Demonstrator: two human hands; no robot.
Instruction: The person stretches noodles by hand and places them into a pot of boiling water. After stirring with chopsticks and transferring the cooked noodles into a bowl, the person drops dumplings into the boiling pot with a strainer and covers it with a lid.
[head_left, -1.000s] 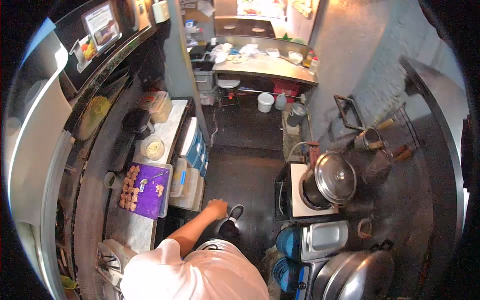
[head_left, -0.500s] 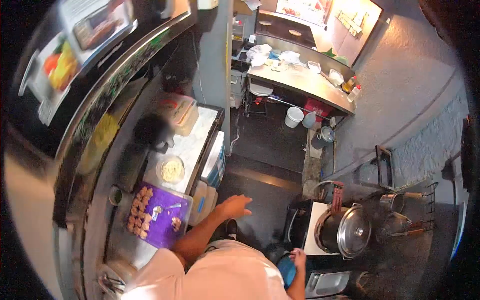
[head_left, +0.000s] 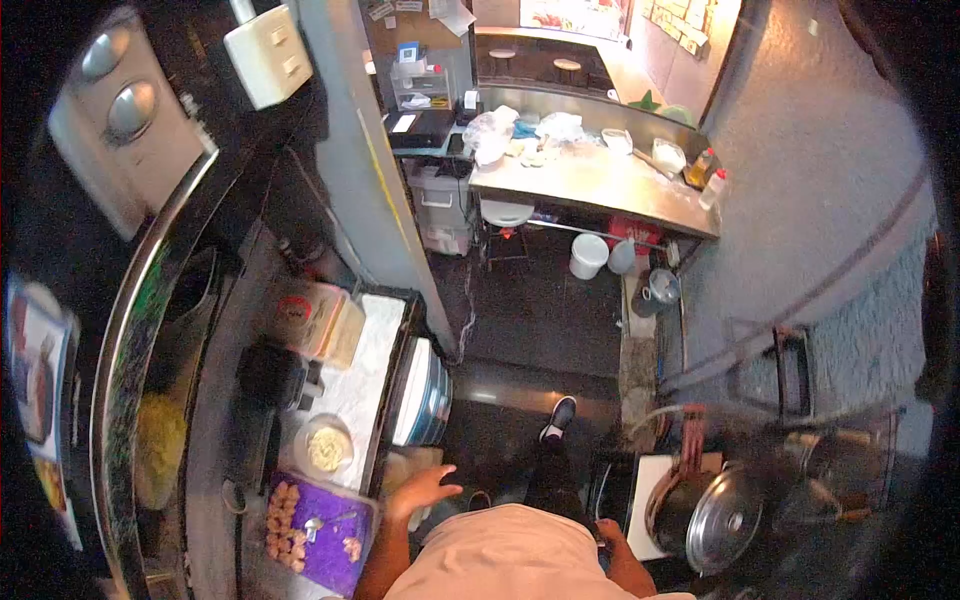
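Observation:
My left hand [head_left: 424, 488] is held out over the floor beside the counter, its fingers stretched and nothing in it. To its left lies a purple tray [head_left: 335, 560] with rows of meatballs [head_left: 284, 515] and a spoon [head_left: 314, 525]. A bowl of pale shredded food [head_left: 327, 449] stands just beyond the tray. My right hand [head_left: 608, 532] hangs low at my side, near the stove [head_left: 652, 500]. Its fingers are too small and dim to make out. Close to it on the stove stands a large pot [head_left: 660, 510] with a shiny metal lid [head_left: 724, 520].
Ahead, a steel worktable [head_left: 570, 182] carries plastic bags [head_left: 492, 135] and sauce bottles [head_left: 700, 166]. A white bucket [head_left: 588, 257] and a stool [head_left: 506, 212] stand beneath it. A grey pillar [head_left: 385, 165] rises at the left, by the counter's end. My shoe [head_left: 564, 413] is on the dark floor.
My body has stepped forward, and one foot now shows ahead. The counter, tray and pot sit lower in view. My left hand stays out to the side; my right hand stays low.

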